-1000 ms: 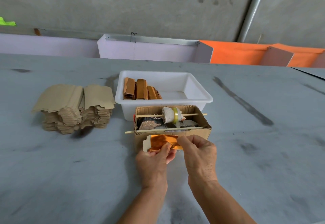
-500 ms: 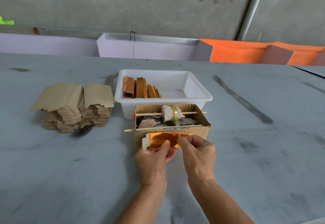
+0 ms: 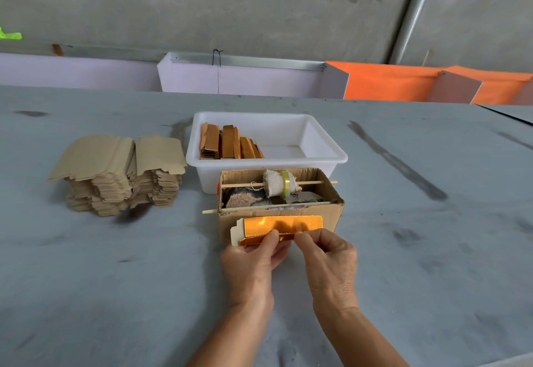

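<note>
A flat carton blank with a shiny gold inner face (image 3: 281, 225) is held in front of the brown cardboard box (image 3: 334, 214). My left hand (image 3: 253, 263) pinches its lower edge left of the middle. My right hand (image 3: 328, 260) pinches the same edge just beside it, thumb and forefinger together. The blank's right end stands open and upright against the box front. Inside the cardboard box a tape roll on a cloth bundle (image 3: 279, 183) sits on a wooden stick.
A white plastic tub (image 3: 323, 147) behind the box holds several folded gold cartons (image 3: 227, 144) at its left end. A stack of flat brown carton blanks (image 3: 121, 170) lies to the left. Purple and orange bins line the far table edge.
The gold blank has unfolded wider, its right part now showing past my right hand. Both hands stay at its lower edge in front of the box.
</note>
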`<state>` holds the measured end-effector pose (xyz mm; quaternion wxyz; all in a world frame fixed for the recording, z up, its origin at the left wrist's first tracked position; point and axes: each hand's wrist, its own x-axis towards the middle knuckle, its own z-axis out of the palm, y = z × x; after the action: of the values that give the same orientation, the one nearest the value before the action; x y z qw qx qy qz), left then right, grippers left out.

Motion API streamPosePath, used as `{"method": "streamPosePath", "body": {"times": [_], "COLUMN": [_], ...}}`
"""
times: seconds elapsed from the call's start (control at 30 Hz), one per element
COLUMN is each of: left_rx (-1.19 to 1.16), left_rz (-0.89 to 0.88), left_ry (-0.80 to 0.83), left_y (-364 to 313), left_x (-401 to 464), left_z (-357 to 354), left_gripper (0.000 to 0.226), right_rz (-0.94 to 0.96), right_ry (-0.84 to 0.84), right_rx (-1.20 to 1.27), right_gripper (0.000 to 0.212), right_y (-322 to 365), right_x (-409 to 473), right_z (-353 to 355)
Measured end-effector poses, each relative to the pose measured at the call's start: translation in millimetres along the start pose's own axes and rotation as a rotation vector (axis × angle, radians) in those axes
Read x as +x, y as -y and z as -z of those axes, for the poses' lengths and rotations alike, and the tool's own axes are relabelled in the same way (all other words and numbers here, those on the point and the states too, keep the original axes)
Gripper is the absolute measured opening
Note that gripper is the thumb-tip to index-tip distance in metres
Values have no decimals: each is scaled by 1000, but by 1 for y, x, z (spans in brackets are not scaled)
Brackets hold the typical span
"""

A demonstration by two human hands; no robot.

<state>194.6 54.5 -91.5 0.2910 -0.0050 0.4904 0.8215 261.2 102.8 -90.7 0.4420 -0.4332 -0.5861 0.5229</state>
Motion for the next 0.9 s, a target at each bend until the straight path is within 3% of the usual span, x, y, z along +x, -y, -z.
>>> {"method": "streamPosePath", "body": {"times": [0.3, 0.9], "left_rx": [-44, -25], "left_rz": [34, 96], "left_ry": [27, 49], "left_y": [-5, -7], "left_x": [-9, -16], "left_z": [1, 3], "left_gripper": [11, 11], "right_rz": [26, 24], "right_ry": [171, 283], "right_rx": [179, 299], "right_gripper": [20, 15], "right_y": [2, -2], "right_x": [-22, -24], "right_z": [10, 14]}}
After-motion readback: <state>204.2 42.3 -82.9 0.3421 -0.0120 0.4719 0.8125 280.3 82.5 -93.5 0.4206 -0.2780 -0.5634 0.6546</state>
